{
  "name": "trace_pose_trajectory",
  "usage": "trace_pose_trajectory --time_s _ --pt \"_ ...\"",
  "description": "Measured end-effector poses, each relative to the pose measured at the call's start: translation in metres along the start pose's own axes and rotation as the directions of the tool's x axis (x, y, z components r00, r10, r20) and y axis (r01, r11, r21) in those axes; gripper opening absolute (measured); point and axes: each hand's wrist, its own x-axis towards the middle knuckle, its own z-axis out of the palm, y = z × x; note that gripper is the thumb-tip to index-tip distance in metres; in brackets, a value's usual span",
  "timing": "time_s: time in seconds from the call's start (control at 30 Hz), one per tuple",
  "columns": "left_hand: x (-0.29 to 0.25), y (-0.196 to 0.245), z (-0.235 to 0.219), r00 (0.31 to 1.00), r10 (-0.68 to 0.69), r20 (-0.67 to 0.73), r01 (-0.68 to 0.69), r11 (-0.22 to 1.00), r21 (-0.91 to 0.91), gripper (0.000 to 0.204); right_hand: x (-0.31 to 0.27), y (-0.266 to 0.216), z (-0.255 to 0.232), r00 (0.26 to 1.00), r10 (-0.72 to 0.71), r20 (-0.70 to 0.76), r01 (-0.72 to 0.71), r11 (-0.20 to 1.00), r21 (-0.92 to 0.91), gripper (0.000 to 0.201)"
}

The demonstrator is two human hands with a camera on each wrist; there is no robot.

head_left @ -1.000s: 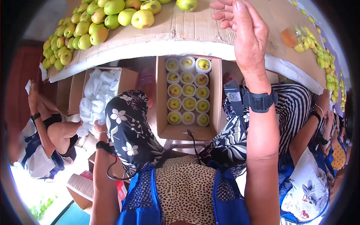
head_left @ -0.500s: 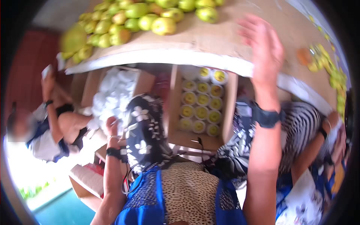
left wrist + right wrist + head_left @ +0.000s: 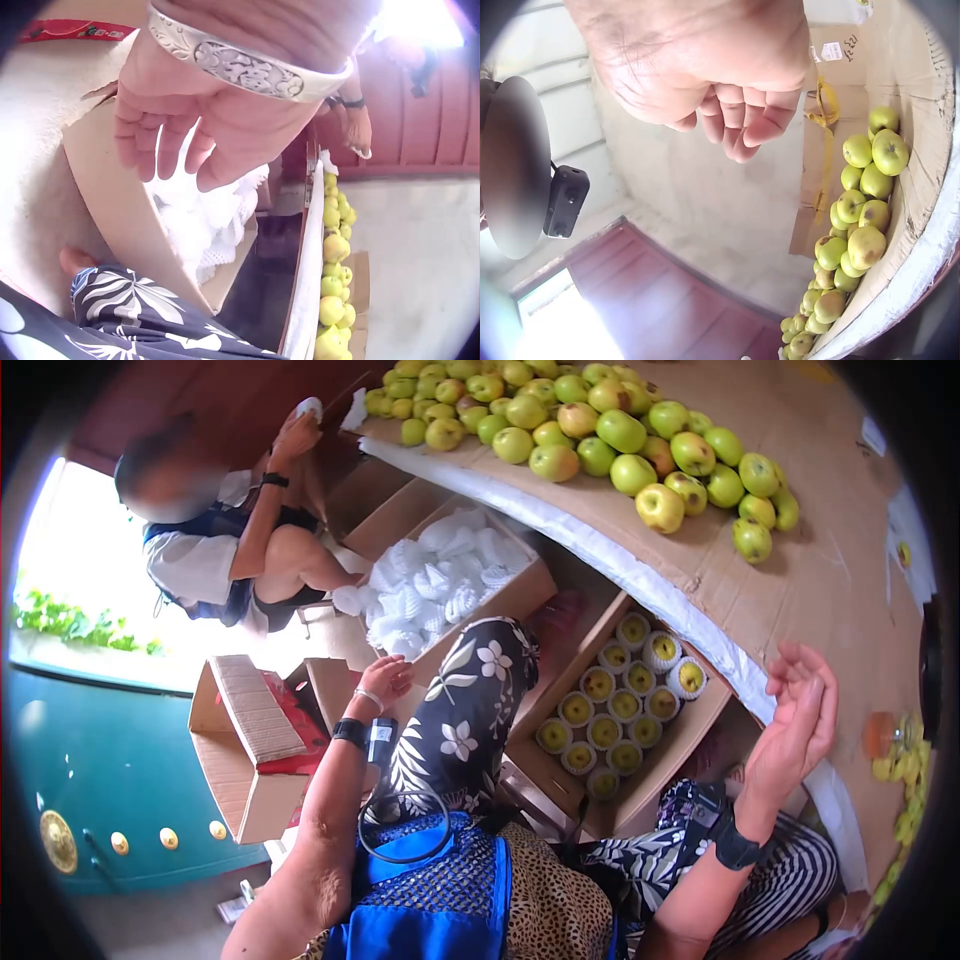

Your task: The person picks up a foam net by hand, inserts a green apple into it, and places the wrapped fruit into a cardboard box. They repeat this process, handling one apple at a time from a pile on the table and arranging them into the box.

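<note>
In the head view my left hand (image 3: pixel 385 678) hangs beside the box of white foam nets (image 3: pixel 440 575), its fingers loosely bent and holding nothing. The left wrist view shows the same hand (image 3: pixel 217 120) over the foam nets (image 3: pixel 199 221). My right hand (image 3: pixel 795 720) is raised, empty, above the table's white front edge, fingers relaxed. Green-yellow apples (image 3: pixel 620 432) lie heaped on the cardboard-covered table, up and left of it. Between the hands stands a carton (image 3: pixel 715 705) with rows of apples in foam nets (image 3: pixel 625 705). The right wrist view shows the right hand (image 3: pixel 727 82) empty too.
At the upper left a seated person (image 3: pixel 200 550) holds a small white thing. An open carton (image 3: pixel 225 760) stands at my left. More apples (image 3: pixel 910 790) lie at the table's right end, by an orange-lidded jar (image 3: pixel 880 736). Another person's striped trousers (image 3: pixel 800 870) are at the lower right.
The head view has turned, so table and boxes now appear slanted. My right hand sits lower in the view, still empty. The left hand has come away from the foam nets with nothing in it.
</note>
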Motion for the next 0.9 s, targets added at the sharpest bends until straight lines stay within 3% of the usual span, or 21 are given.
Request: trace_pose_trajectory --time_s 0.03,0.17,0.27,0.3,0.53,0.57,0.67,0.7,0.8,0.9 --pt "-0.004 -0.004 0.001 0.992 -0.005 -0.123 0.0 0.999 -0.04 0.023 -0.001 0.0 0.001 1.0 0.01 0.006 -0.01 1.0 0.004 0.031" --pt "-0.007 -0.01 -0.022 0.955 0.077 -0.285 -0.112 0.987 -0.111 0.024 -0.002 0.001 0.005 0.999 0.014 0.032 -0.013 1.0 -0.014 0.032" --pt "0.004 -0.014 -0.06 0.91 0.024 -0.415 -0.117 0.973 -0.2 0.024 0.001 0.004 0.012 0.998 0.041 0.056 -0.039 0.999 -0.028 0.032" --pt "0.002 -0.012 -0.061 0.897 -0.006 -0.442 -0.109 0.966 -0.234 0.025 0.002 0.007 0.013 0.997 0.038 0.065 -0.036 0.999 -0.033 0.033" --pt "0.03 0.005 -0.091 0.859 0.125 -0.497 -0.186 0.98 -0.074 0.022 0.004 0.035 0.023 0.991 0.131 0.037 -0.125 0.982 -0.139 0.035" --pt "0.044 0.008 -0.099 0.844 0.133 -0.52 -0.178 0.983 -0.037 0.026 0.007 0.039 0.024 0.99 0.137 0.04 -0.129 0.978 -0.162 0.036" --pt "0.072 0.04 -0.102 0.741 0.282 -0.61 -0.096 0.943 0.32 0.037 0.015 0.047 0.036 0.992 0.105 0.065 -0.09 0.975 -0.202 0.036" --pt "0.094 0.041 -0.117 0.712 0.42 -0.562 -0.122 0.863 0.491 0.045 0.017 0.052 0.037 0.991 0.099 0.089 -0.08 0.977 -0.198 0.036" --pt "0.129 0.055 -0.13 0.709 0.524 -0.472 -0.23 0.805 0.547 0.049 0.022 0.062 0.041 0.985 0.085 0.152 -0.051 0.976 -0.213 0.038" --pt "0.148 0.067 -0.123 0.689 0.665 -0.288 -0.263 0.6 0.756 0.054 0.025 0.067 0.052 0.976 0.101 0.195 -0.054 0.971 -0.234 0.04"
